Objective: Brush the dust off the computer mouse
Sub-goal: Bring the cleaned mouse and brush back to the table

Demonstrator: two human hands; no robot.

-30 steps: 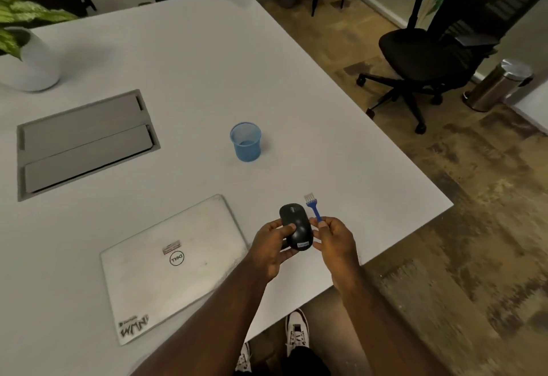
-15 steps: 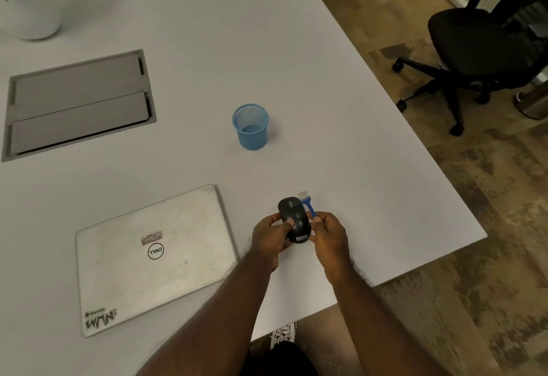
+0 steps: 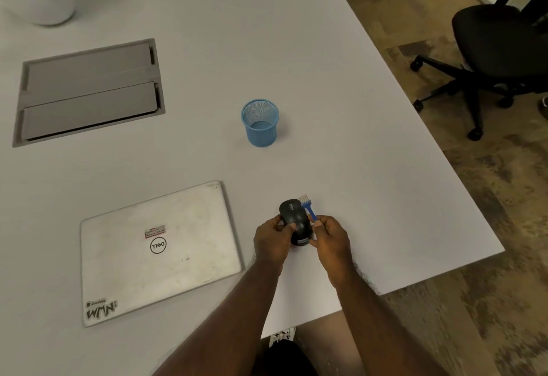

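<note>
The left hand (image 3: 271, 242) grips a black computer mouse (image 3: 295, 221), fingers (image 3: 290, 226) curled over its top, holding it above the white table (image 3: 341, 109) near the front edge. The right hand (image 3: 329, 239) pinches the handle of a small blue brush (image 3: 308, 209), whose pale bristles sit just beside the mouse's front right side. A closed silver Dell laptop (image 3: 157, 251) lies to the left, and a blue mesh cup (image 3: 260, 123) stands upright farther back.
</note>
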